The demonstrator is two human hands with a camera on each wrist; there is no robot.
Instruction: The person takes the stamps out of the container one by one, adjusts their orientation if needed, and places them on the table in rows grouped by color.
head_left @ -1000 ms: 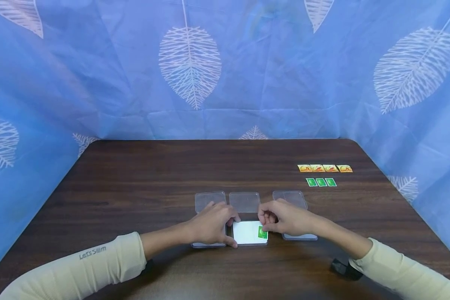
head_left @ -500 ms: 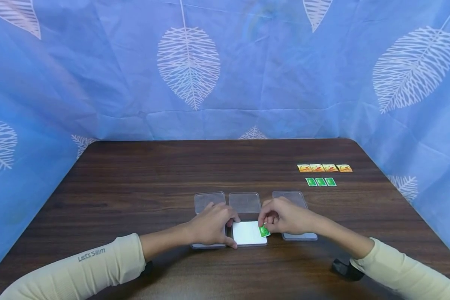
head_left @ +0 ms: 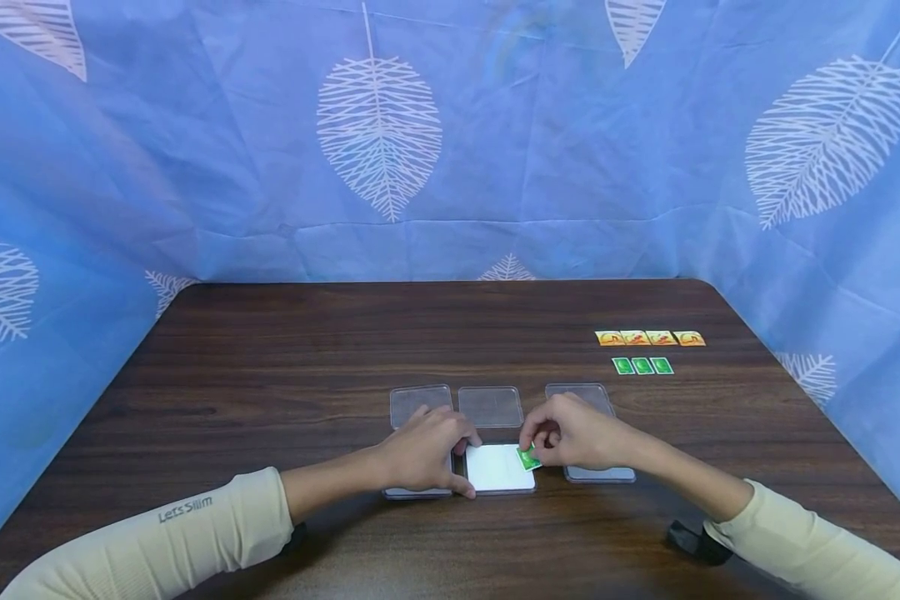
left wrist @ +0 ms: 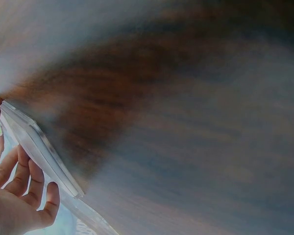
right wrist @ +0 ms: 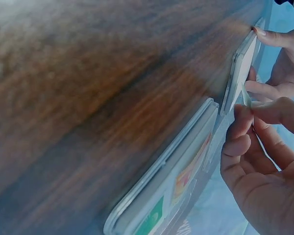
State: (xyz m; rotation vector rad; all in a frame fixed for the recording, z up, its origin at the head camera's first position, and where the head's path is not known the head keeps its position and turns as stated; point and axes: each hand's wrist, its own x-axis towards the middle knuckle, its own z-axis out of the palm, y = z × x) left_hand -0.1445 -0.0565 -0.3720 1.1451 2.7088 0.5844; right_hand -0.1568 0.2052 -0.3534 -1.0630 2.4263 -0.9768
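Observation:
A white card-filled case (head_left: 499,468) lies between the two hands, its top face blank. My right hand (head_left: 581,433) pinches a small green sticker (head_left: 528,458) between thumb and finger at the case's right edge; the right wrist view shows the sticker (right wrist: 246,95) tilted up. My left hand (head_left: 422,446) reaches over the left case (head_left: 417,492), its thumb and a fingertip at the left edge of the middle case. In the right wrist view the right case (right wrist: 186,137) carries a green sticker (right wrist: 153,216) and an orange one (right wrist: 190,171).
Three clear lids lie behind the cases: left (head_left: 418,398), middle (head_left: 490,407) and right (head_left: 577,393). At the back right of the brown table (head_left: 307,333) are a row of orange stickers (head_left: 635,337) and three green stickers (head_left: 642,366). A blue leaf-patterned cloth (head_left: 540,150) surrounds the table.
The green sticker has gone from lying level on the middle case's right end to being turned and partly raised in my right hand's pinch. My left hand has stayed in place.

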